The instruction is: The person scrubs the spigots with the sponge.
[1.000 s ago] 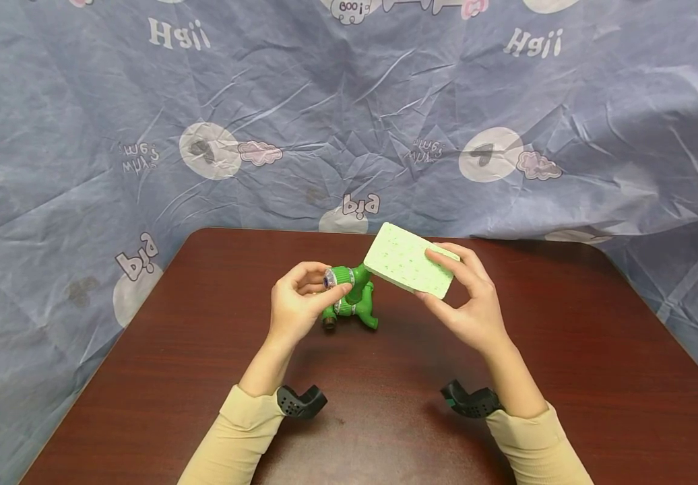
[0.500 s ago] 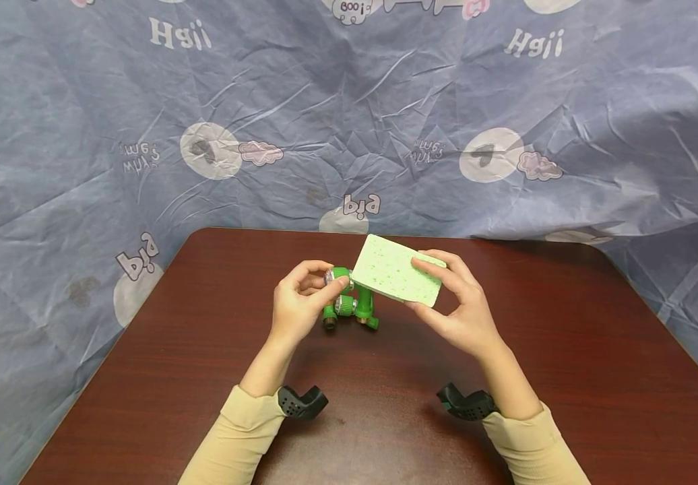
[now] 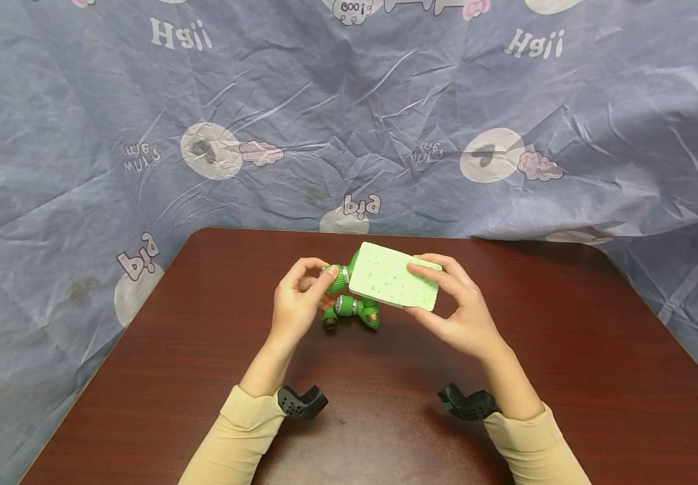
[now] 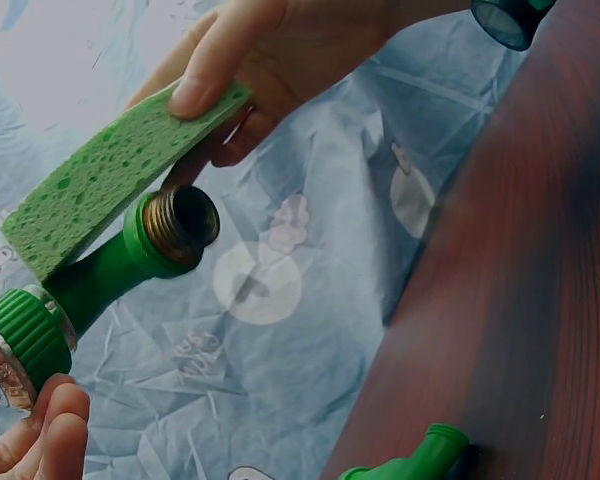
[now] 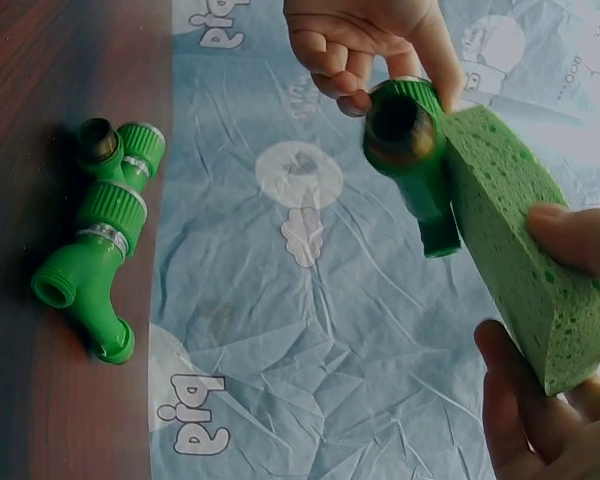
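My left hand (image 3: 297,303) pinches a green Y-shaped hose connector (image 4: 100,275) by its ribbed collar, raised above the table. A threaded brass-coloured outlet of it faces the left wrist camera. In my right hand (image 3: 467,313) is a pale green, pitted sponge (image 3: 394,276), gripped at its right end between thumb and fingers. The sponge's far end lies against the connector's body and hides much of it in the head view. Below, on the table, rests more green hose-connector piping (image 5: 100,250) with ribbed collars and threaded ends; whether it is one piece or two, I cannot tell.
A dark red-brown wooden table (image 3: 203,391) spreads beneath both hands. Behind it hangs a wrinkled blue printed cloth (image 3: 325,101). Black bands (image 3: 303,402) with camera mounts are on both wrists.
My right hand has brought the sponge left and slightly down along the connector. The held connector has turned in my left fingers, its arm swinging up behind the sponge. The piping on the table stays put.
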A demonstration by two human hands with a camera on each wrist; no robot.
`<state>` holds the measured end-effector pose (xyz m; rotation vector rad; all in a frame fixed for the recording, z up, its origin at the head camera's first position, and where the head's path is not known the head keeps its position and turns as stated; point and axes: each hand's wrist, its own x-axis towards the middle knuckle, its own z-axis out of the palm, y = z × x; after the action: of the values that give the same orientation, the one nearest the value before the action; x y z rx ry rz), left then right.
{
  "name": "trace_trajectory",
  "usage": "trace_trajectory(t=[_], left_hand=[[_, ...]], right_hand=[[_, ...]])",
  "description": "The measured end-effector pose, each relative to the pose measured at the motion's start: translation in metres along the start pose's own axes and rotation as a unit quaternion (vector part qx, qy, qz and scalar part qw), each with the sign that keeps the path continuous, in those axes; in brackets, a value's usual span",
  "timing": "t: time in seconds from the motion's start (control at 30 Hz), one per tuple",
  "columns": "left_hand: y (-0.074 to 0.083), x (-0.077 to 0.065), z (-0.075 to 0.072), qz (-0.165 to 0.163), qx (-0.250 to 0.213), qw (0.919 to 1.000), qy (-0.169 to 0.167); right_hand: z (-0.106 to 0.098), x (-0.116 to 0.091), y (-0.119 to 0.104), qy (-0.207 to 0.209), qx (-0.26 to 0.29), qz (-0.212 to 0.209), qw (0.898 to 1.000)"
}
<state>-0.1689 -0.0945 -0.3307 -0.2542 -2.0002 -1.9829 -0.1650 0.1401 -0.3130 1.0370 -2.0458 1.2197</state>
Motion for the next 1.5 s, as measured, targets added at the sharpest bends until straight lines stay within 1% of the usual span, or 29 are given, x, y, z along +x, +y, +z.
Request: trace_trajectory(t=[0.07,0.17,0.27,0.37,0.43,0.67,0.77,0.87,1.0,1.07,1.13,1.27,1.37,1.5], left_hand=[[0.000,-0.001,0.002,-0.006,-0.006,1.0000,-0.004],[0.001,-0.003,0.005,-0.009,-0.011,0.9997,-0.020],[0.001,-0.005,0.010,-0.004,-0.013,0.9993,-0.035],[0.001,-0.007,0.013,0.004,-0.015,0.9994,-0.030],[-0.002,-0.006,0.013,0.007,-0.021,0.9996,-0.017],[-0.027,0.004,0.006,0.005,-0.070,0.9971,0.028],[-0.031,0.007,0.004,0.008,-0.080,0.9960,0.039],[-0.033,0.009,0.002,0.004,-0.091,0.9944,0.053],[-0.034,0.011,0.000,-0.007,-0.113,0.9905,0.078],[-0.034,0.013,-0.001,-0.012,-0.121,0.9889,0.085],[-0.033,0.013,-0.002,-0.017,-0.126,0.9879,0.088],[-0.032,0.012,0.000,-0.022,-0.131,0.9879,0.080],[-0.032,0.010,0.003,-0.020,-0.125,0.9898,0.066],[-0.032,0.007,0.007,-0.014,-0.112,0.9926,0.045]], right_hand=[[0.001,0.000,0.000,0.010,-0.005,0.005,1.000],[0.004,-0.001,0.001,0.033,-0.015,0.015,0.999],[0.007,-0.001,0.001,0.051,-0.023,0.025,0.998],[0.009,-0.001,0.002,0.054,-0.022,0.029,0.998],[0.009,-0.001,0.002,0.048,-0.014,0.029,0.998],[0.005,-0.001,0.001,0.000,0.015,0.019,1.000],[0.002,-0.002,0.005,-0.016,0.025,0.004,1.000],[0.000,-0.006,0.016,-0.031,0.029,-0.008,0.999],[-0.001,-0.012,0.032,-0.057,0.027,0.006,0.998],[-0.001,-0.013,0.035,-0.067,0.029,0.014,0.997],[0.000,-0.014,0.036,-0.068,0.031,0.014,0.997],[0.003,-0.012,0.032,-0.052,0.028,-0.005,0.998],[0.004,-0.008,0.021,-0.037,0.027,-0.021,0.999],[0.005,-0.002,0.006,-0.023,0.022,-0.018,0.999]])
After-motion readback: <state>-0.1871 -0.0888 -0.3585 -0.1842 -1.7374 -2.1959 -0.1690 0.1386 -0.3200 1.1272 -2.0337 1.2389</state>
